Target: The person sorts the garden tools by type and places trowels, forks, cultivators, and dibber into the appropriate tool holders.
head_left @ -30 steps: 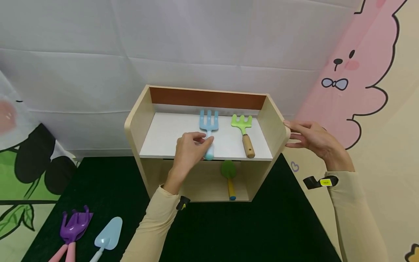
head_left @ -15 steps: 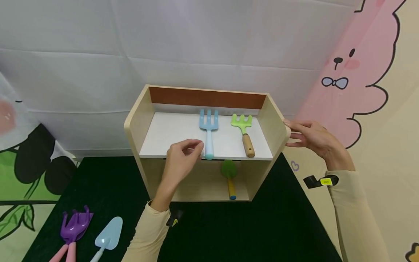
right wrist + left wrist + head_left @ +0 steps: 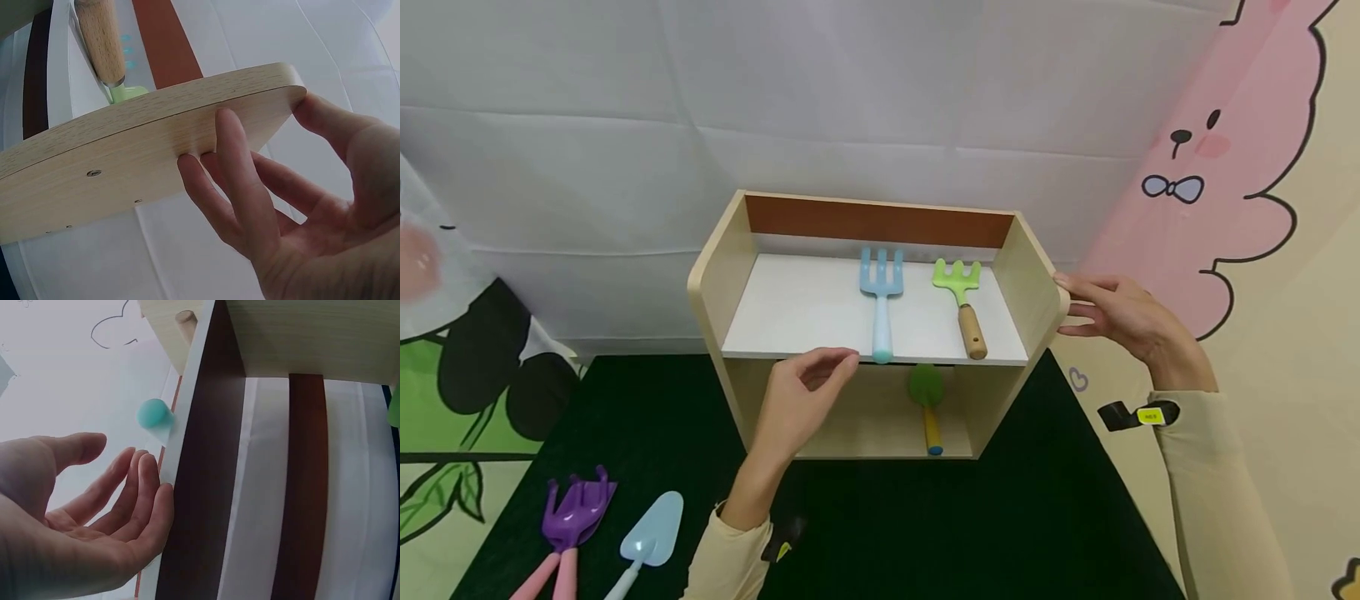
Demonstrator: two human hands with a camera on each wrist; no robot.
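Now, starting with the head view on my monitor, I have a two-tier wooden shelf unit [image 3: 797, 300] up front. Its upper compartment holds the blue fork [image 3: 882, 312] and, to the right of it, a green fork [image 3: 967, 312]; the lower compartment holds a green shovel [image 3: 929, 408] with a yellow handle. The blue fork lies flat, pale all over, three prongs toward the back, its rounded handle end at the front edge. Just beside that end I see the left hand [image 3: 797, 400], and it holds nothing. Over on the far side, the right hand [image 3: 1127, 321] touches the shelf unit's side panel. Out on the dark green tabletop [image 3: 1000, 533], a purple rake [image 3: 576, 512] and a light blue trowel [image 3: 655, 529] lie near each other.

Across to the left wrist: thumb apart, the other fingers loosely bent and side by side, all short of the fork's teal handle tip [image 3: 153, 414]. Whether they brush the shelf's edge, I cannot tell.

And on the right wrist, I get spread fingers with their tips on the panel's outer face, thumb at its rounded corner. Past the panel shows the green fork's wooden handle.
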